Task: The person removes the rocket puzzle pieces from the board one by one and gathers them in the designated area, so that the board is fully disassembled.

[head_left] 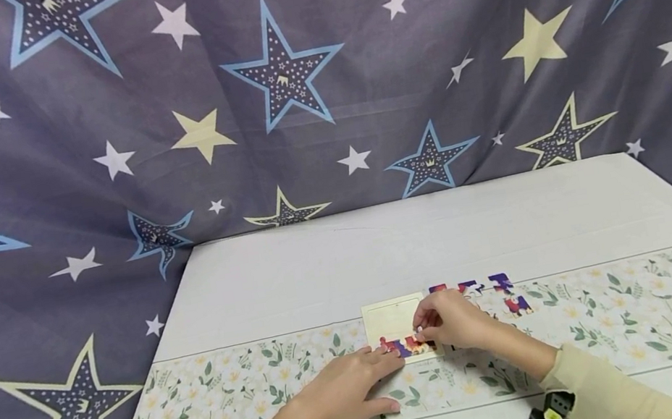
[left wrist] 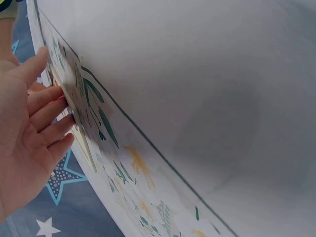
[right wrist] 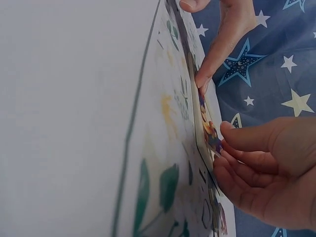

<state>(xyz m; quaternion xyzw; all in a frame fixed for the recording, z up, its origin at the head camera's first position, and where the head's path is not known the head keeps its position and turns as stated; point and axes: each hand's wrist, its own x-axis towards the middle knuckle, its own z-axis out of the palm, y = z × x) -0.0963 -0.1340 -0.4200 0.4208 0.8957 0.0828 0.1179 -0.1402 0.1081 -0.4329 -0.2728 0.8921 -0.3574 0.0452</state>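
A pale, shallow puzzle board [head_left: 387, 315] lies on the table, with a row of colourful jigsaw pieces [head_left: 412, 346] along its near edge. My left hand [head_left: 349, 385] rests with extended fingers on the left end of that row; its palm and fingers also show in the left wrist view. Over the board's right side, my right hand [head_left: 456, 322] pinches a small puzzle piece [head_left: 419, 329] between thumb and fingers. In the right wrist view, the fingertips of this hand [right wrist: 269, 165] meet at the row's end, and they partly hide the piece.
Several loose purple and red puzzle pieces [head_left: 501, 281] lie to the right of the board, some partly behind my right hand. A floral strip [head_left: 622, 310] crosses the white tabletop [head_left: 382, 253]. A star-patterned cloth [head_left: 326, 145] hangs behind the table.
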